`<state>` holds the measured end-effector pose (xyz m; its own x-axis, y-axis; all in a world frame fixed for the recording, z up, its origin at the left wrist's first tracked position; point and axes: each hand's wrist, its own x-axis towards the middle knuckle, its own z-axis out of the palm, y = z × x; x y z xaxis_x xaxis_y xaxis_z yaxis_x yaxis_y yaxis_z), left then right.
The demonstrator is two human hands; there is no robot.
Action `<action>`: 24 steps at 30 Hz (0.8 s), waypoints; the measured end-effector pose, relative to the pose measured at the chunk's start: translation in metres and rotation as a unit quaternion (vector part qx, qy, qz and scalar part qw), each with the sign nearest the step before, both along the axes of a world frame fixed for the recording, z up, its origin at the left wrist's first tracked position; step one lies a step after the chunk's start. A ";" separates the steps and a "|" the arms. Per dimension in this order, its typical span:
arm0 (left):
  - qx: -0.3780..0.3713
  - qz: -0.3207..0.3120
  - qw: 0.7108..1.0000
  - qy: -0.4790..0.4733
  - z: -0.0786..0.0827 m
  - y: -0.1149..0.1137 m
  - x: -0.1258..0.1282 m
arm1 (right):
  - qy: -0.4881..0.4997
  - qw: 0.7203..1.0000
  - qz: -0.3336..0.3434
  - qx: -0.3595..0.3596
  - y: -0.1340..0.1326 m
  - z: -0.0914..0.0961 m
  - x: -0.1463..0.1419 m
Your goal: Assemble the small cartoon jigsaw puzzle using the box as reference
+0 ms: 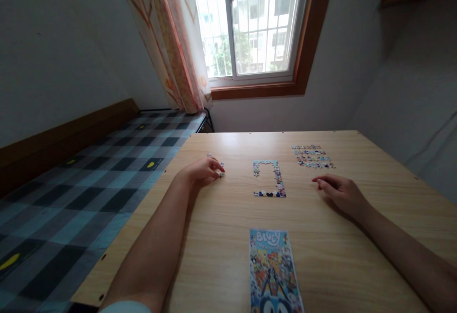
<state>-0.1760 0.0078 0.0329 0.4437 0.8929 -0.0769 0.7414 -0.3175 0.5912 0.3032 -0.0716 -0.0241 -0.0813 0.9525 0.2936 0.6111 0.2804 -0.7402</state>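
Over the left part of the table, my left hand (204, 169) is bent down, its thumb and fingertips closed on a small jigsaw puzzle piece (222, 175). Another loose puzzle piece (209, 154) lies just beyond that hand. A partly joined puzzle border (280, 185) sits in the middle, with a gap on its left side. My right hand (338, 191) rests to the right of the border, index finger stretched out and nothing seen in it. Beyond it are several rows of loose puzzle pieces (311, 158).
Nearest me lies a colourful Bluey picture sheet (273, 270) on the wooden table (214, 246). A bed with a checked cover (117, 170) runs along the left. Behind the table are a curtain (171, 41) and a barred window (262, 27).
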 end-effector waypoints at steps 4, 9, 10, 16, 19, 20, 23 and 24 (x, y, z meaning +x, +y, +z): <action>0.043 0.019 0.995 0.091 0.002 -0.001 0.012 | 0.012 1.000 0.005 0.001 0.001 -0.001 -0.001; 0.072 0.031 0.984 0.163 0.002 0.002 0.030 | 0.002 1.000 0.005 0.003 0.003 -0.004 -0.001; 0.077 0.029 0.983 0.164 0.002 0.002 0.033 | 0.000 1.000 0.005 0.002 0.003 -0.004 -0.001; 0.095 -0.020 0.982 0.159 0.002 -0.005 0.062 | -0.002 1.000 0.012 -0.004 0.004 -0.005 -0.001; 0.109 -0.045 0.984 0.136 -0.001 -0.011 0.079 | -0.002 1.000 0.016 0.001 0.005 -0.005 -0.002; 0.116 -0.048 0.984 0.124 -0.003 -0.013 0.085 | -0.001 1.000 0.018 0.003 0.005 -0.005 -0.002; 0.138 -0.040 0.987 0.078 -0.011 -0.018 0.100 | -0.001 1.000 0.025 0.003 0.004 -0.005 -0.003; 0.149 -0.036 0.986 0.061 -0.014 -0.019 0.104 | -0.001 1.000 0.027 0.003 0.004 -0.004 -0.003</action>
